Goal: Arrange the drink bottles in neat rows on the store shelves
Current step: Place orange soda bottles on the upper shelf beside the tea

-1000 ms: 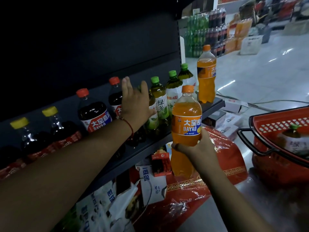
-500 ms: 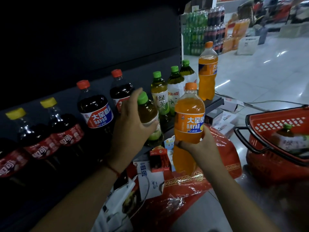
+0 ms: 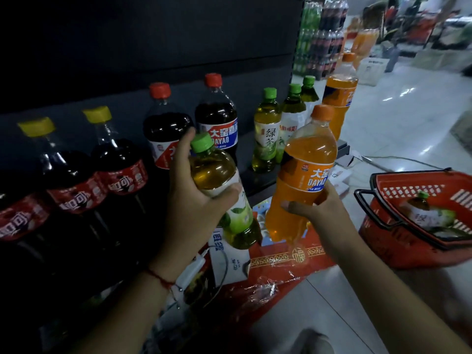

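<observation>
Head view: left hand (image 3: pixel 194 205) gripping tea bottle (image 3: pixel 224 198), right hand (image 3: pixel 319 208) gripping orange soda (image 3: pixel 304 169); both, plus basket (image 3: pixel 398 238) bottle, are awaiting shelving.

Glossy clear plastic bottles (image 3: pixel 305 172), matt dark shelf (image 3: pixel 258 183), shiny tiled floor (image 3: pixel 398 116).

Green-capped tea bottle (image 3: pixel 217 185); orange soda bottle (image 3: pixel 304 172), blue-banded label; red basket (image 3: pixel 408 241), white lattice.

Head view (close) down at shelf (image 3: pixel 258 180)
</observation>
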